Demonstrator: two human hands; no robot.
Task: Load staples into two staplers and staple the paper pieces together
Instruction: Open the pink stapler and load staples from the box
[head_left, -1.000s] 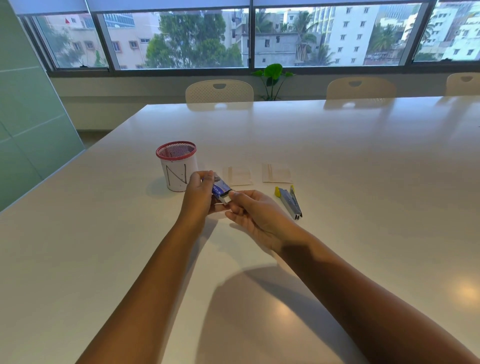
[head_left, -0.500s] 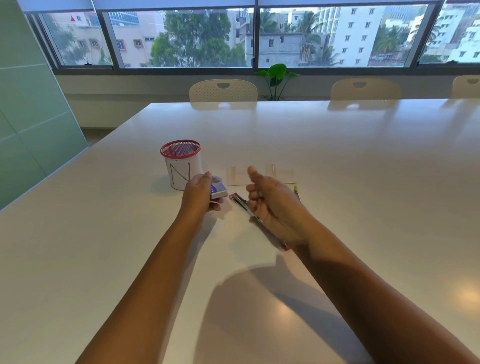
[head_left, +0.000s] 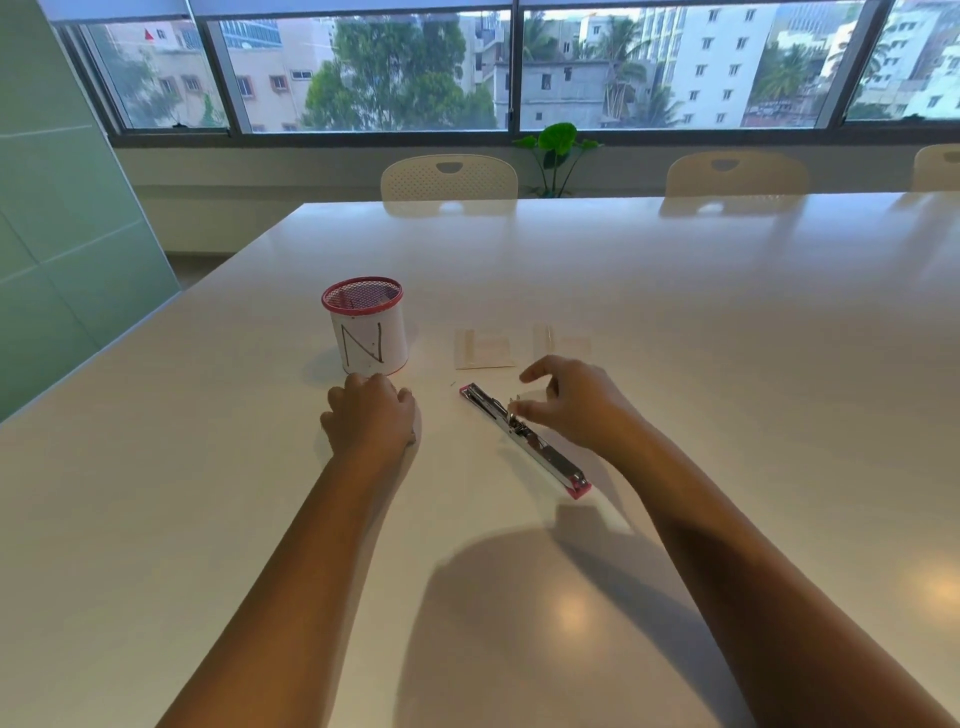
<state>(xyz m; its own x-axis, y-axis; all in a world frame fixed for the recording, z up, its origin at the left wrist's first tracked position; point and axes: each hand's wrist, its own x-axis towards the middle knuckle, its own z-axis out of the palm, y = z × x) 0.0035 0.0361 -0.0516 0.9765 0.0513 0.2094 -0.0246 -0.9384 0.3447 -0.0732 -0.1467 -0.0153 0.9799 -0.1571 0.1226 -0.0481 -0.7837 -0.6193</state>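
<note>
A pink stapler (head_left: 524, 439) lies unfolded flat on the white table (head_left: 675, 312), its metal channel facing up. My right hand (head_left: 576, 408) hovers over its middle, thumb and fingers pinched on what looks like a small strip of staples (head_left: 513, 401), index finger lifted. My left hand (head_left: 371, 418) rests knuckles-up on the table left of the stapler, curled over the blue staple box, which is hidden. Two pale paper pieces (head_left: 485, 349) (head_left: 566, 340) lie just beyond the stapler. The yellow stapler is hidden behind my right hand.
A white mesh cup with a red rim and an "N" on it (head_left: 369, 332) stands just beyond my left hand. Chairs (head_left: 449, 176) line the table's far edge below the windows, and a green glass wall stands on the left.
My right hand has left the staple box and dropped from mid-air to the open pink stapler. My left hand has lowered onto the table, covering the box.
</note>
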